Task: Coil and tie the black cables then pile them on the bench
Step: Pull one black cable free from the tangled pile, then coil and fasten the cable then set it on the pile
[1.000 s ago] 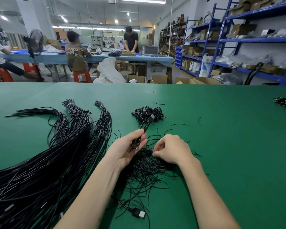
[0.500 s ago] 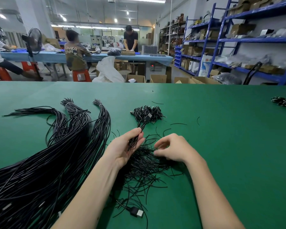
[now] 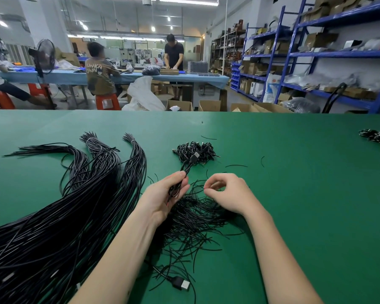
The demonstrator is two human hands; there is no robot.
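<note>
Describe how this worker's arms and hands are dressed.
Both forearms are bare: no sleeves reach into view. The left hand and right hand wear no gloves, and no rings, watch or wristband show on them.

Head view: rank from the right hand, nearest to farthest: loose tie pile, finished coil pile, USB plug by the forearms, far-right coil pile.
From the right hand:
1. loose tie pile, directly under it
2. finished coil pile, ahead and left
3. USB plug, toward the body
4. far-right coil pile, at the bench's right edge
</note>
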